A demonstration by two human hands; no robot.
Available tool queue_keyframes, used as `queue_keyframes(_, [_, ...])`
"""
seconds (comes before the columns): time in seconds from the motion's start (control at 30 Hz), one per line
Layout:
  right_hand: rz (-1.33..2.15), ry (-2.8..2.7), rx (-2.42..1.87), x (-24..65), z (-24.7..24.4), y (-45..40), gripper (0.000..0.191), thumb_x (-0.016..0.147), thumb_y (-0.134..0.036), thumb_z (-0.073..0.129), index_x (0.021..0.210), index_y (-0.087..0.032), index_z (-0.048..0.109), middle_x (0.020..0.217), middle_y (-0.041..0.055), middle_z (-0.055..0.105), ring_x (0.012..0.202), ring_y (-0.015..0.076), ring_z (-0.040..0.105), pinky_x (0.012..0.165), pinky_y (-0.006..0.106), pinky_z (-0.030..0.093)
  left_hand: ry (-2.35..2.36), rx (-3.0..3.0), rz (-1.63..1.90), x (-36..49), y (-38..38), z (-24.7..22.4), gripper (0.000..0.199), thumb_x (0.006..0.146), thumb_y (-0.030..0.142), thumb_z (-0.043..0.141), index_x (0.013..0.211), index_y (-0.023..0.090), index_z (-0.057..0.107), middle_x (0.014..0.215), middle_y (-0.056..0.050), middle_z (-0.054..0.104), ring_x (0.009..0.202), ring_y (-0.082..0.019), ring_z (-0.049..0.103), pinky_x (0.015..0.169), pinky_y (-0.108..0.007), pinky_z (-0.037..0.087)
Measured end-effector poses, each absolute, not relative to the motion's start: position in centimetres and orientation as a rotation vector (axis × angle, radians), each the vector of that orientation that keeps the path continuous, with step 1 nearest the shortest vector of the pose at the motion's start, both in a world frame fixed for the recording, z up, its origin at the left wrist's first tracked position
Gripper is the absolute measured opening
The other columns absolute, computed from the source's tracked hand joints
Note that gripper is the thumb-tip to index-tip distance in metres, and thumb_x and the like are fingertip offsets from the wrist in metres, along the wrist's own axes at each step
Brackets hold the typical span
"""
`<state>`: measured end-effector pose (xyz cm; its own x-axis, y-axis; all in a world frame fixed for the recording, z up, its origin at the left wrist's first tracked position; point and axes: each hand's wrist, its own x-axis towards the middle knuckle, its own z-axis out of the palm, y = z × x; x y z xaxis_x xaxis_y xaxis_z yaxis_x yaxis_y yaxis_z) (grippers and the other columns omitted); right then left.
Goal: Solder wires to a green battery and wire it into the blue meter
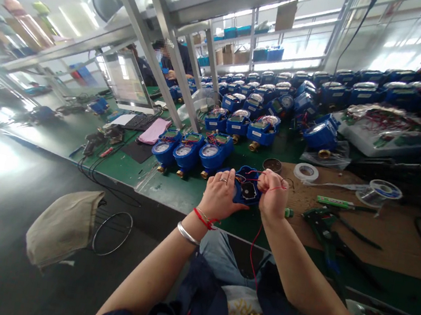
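Observation:
Near the bench's front edge lies a blue meter housing (247,189), its inside showing a black part and thin wires. My left hand (221,194) wraps round the housing's left side, thumb along its near edge. At its right side my right hand (273,194) is closed in a pinch on thin red wires (278,186). A red wire hangs from there past the bench edge to my lap. Three blue meters with round dials (183,150) stand in a row to the left of the housing.
Many blue meters (262,131) fill the bench behind. At the right are white tape (306,172), a solder spool (378,193), green-handled pliers (322,223) and a tray of wired boards (386,132). Metal shelf posts rise at the left; other people sit or stand beyond.

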<state>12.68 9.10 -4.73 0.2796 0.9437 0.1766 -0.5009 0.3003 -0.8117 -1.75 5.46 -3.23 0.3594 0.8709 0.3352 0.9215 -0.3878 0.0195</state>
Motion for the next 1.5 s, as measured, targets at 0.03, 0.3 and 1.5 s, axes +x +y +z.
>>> queue_keyframes(0.03, [1.095, -0.737, -0.703, 12.7, -4.6, 9.1, 0.048, 0.082, -0.034, 0.055, 0.052, -0.019, 0.021, 0.048, -0.0069, 0.022, 0.043, 0.0049, 0.02, 0.041, 0.021, 0.018, -1.627, -2.45, -0.439, -1.9, 5.5, -3.2, 0.112, 0.061, 0.072, 0.069, 0.142, 0.005, 0.03, 0.133, -0.022, 0.049, 0.12, -0.034, 0.046, 0.099, -0.047, 0.039])
queue_keyframes(0.3, [1.129, -0.691, -0.677, 13.0, -3.3, 10.8, 0.049, 0.08, -0.035, 0.056, 0.055, -0.021, 0.017, 0.05, -0.0082, 0.018, 0.041, 0.0049, 0.016, 0.037, 0.02, 0.016, -1.526, -2.544, -0.458, -2.6, 5.2, -3.3, 0.111, 0.057, 0.068, 0.075, 0.141, 0.009, 0.033, 0.135, -0.019, 0.049, 0.124, -0.033, 0.044, 0.103, -0.045, 0.036])
queue_keyframes(1.5, [0.99, -0.789, -0.605, 26.3, 12.0, 7.0, 0.046, 0.093, -0.034, 0.041, 0.059, -0.021, 0.012, 0.056, -0.0054, 0.011, 0.043, 0.0046, 0.016, 0.038, 0.021, 0.015, -1.562, -2.577, -0.427, -3.0, 7.8, -3.1, 0.103, 0.063, 0.065, 0.073, 0.141, 0.01, 0.034, 0.137, -0.02, 0.049, 0.127, -0.033, 0.045, 0.105, -0.045, 0.038])
